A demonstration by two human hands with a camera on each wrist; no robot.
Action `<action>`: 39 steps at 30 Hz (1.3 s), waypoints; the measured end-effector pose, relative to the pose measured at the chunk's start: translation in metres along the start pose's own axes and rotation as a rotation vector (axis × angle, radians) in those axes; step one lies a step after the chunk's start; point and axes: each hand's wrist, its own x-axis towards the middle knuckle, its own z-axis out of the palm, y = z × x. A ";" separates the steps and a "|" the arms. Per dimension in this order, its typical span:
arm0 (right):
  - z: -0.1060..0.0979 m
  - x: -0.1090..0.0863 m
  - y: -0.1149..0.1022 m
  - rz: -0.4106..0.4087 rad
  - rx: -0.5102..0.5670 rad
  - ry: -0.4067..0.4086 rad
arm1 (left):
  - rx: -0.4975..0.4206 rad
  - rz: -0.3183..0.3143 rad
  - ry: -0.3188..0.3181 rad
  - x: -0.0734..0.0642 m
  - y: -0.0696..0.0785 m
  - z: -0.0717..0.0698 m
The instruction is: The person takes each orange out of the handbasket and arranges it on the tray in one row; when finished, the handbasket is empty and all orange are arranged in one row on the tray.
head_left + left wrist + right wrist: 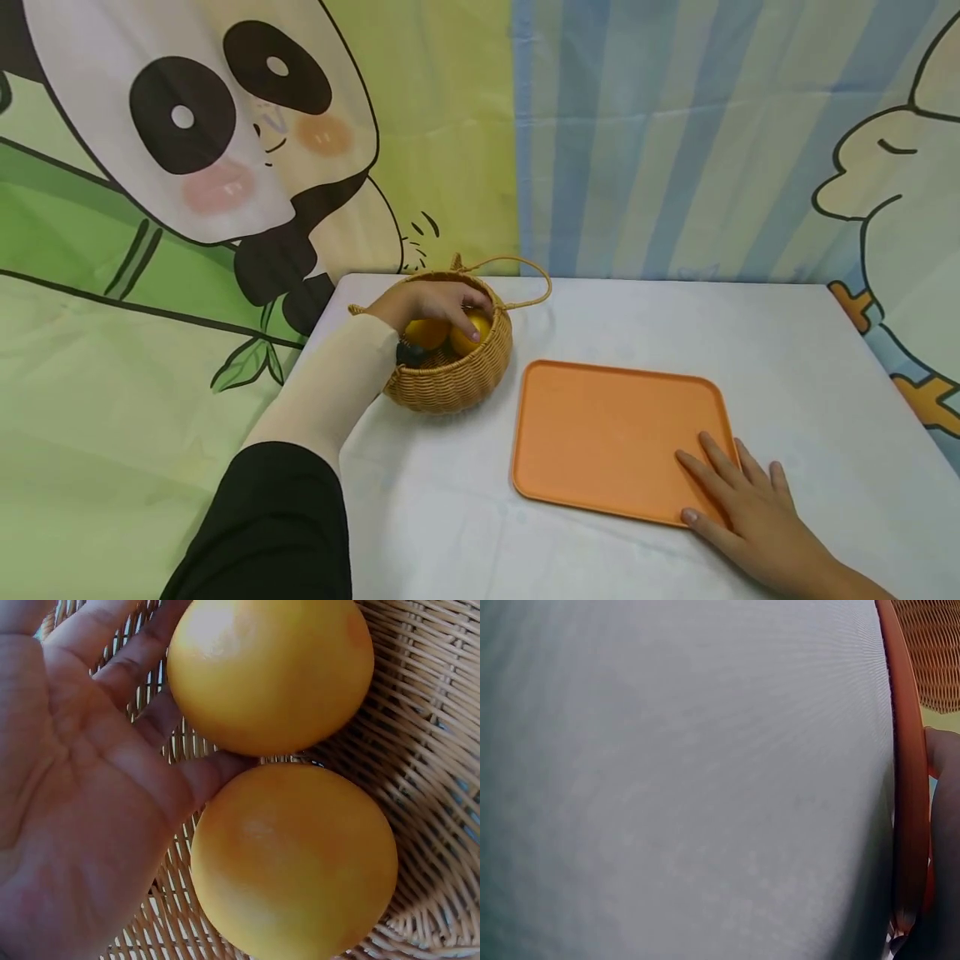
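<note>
In the head view my left hand (447, 302) reaches into a round wicker basket (450, 392). One finger lies over the right-hand yellow-orange fruit (468, 332), which is round and smooth like an orange. A second such fruit (426, 333) sits to its left. The left wrist view shows the open palm, with loosely extended fingers along the side of the upper fruit (270, 675); the lower fruit (296, 862) sits just below. My right hand (757, 521) rests with spread fingers on the lower right corner of a flat orange tray (607, 433).
A thin loop handle (542, 279) sticks out to the basket's right. Under the left wrist, at the basket's left, is a small dark thing (410, 355). White cloth covers the table (435, 508). Behind it hangs a printed cartoon curtain (660, 133).
</note>
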 end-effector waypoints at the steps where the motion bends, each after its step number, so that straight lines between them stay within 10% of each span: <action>1: 0.001 0.000 0.000 0.003 0.001 -0.002 | 0.036 -0.006 -0.011 0.001 0.001 0.001; 8: 0.004 -0.001 -0.002 0.022 -0.007 -0.017 | 0.211 -0.077 -0.031 0.003 0.004 0.007; 17: 0.006 -0.001 -0.002 0.049 -0.008 -0.043 | 0.219 -0.068 -0.039 0.005 0.004 0.007; 39: 0.000 0.003 -0.004 0.039 -0.069 -0.063 | -0.168 0.122 0.051 -0.031 0.002 -0.011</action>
